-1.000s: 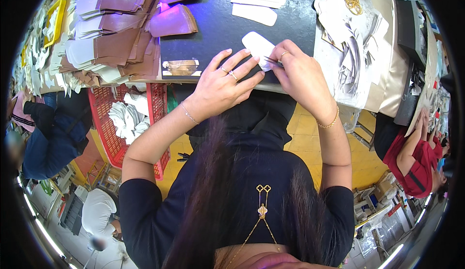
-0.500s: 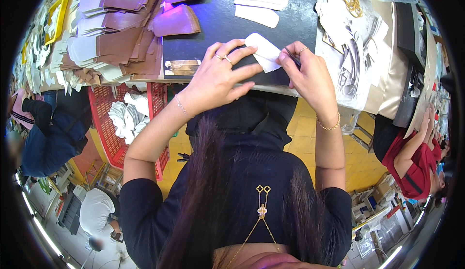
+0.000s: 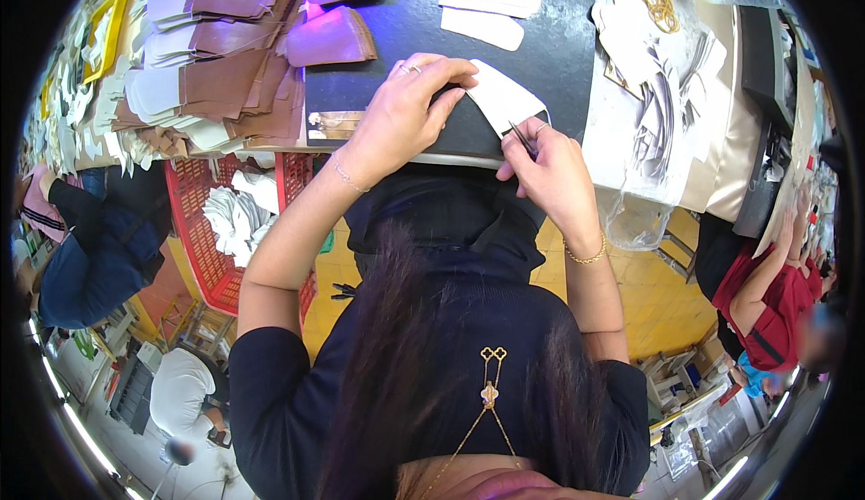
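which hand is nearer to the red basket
Left: in the picture, the left hand is above and right of the red basket; the right hand is much farther right.

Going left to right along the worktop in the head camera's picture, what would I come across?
Yellow frame → stacks of brown and white pieces → smaller brown pile → the person's left hand → white piece → gold-coloured coil → black box.

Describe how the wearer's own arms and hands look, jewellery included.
Short, dark sleeves; no gloves. The left hand wears at least one ring, its wrist a thin silver-coloured bracelet. The right hand has a slim ring and gold-coloured chain bracelet.
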Tool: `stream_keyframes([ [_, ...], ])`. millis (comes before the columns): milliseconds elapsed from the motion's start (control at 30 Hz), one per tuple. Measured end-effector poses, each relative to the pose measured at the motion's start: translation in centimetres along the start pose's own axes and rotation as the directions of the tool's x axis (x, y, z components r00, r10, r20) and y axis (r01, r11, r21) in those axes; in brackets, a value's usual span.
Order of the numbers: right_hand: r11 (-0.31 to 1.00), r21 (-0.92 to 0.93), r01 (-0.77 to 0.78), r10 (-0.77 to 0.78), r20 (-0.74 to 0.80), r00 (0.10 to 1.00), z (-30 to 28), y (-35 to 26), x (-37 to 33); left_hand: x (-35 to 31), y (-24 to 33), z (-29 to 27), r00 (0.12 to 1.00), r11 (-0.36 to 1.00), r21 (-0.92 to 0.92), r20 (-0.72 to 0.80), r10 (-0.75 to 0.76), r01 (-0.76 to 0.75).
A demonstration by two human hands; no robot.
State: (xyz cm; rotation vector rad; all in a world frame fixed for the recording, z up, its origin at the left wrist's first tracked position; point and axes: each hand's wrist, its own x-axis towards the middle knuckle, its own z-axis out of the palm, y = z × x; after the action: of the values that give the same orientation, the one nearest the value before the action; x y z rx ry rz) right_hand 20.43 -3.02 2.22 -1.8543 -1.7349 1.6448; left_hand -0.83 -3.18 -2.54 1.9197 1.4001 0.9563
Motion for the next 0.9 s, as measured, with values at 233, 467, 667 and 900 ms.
stream_keyframes([
  [233, 0.998, -0.065, 0.011, -0.015, -0.054, 0.998, 0.22, 0.34, 0.12, 0.22, 0.37, 0.7, 0.997, 0.998, -0.011, -0.043, -0.058, 0.058],
  [467, 0.996, -0.085, 0.017, -0.02, -0.044, 0.999, -0.11, 0.19, 0.28, 0.13, 0.37, 1.03, 0.997, 0.999, 0.04, -0.073, -0.03, 0.033],
  [667, 0.995, -0.091, -0.028, 0.025, -0.037, 0.999, -0.3, -0.08, 0.52, 0.17, 0.46, 1.02, 0.997, 0.997, 0.055, -0.066, -0.042, 0.045],
  [900, 0.995, -0.085, -0.049, 0.047, -0.034, 0.998, -0.35, -0.47, 0.56, 0.21, 0.57, 1.06, 0.997, 0.997, 0.061, -0.067, -0.045, 0.049],
])
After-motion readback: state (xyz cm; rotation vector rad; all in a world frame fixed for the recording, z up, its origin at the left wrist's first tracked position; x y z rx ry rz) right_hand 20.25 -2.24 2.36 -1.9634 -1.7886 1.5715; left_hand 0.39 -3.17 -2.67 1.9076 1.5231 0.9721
